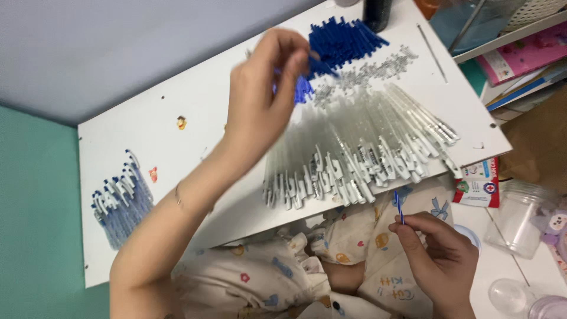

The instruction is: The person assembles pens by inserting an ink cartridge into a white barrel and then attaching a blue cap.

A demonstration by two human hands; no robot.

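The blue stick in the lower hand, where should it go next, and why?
Probably into a clear pen tube. The right hand pinches a thin blue refill upright over the lap, while the left hand is raised above the blue refills. A big row of clear pen tubes lies on the white board, and finished pens sit far left.

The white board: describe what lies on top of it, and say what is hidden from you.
On the white board lie a row of clear pen barrels, a blue refill pile, small clear parts and assembled pens. The left hand covers part of the blue pile.
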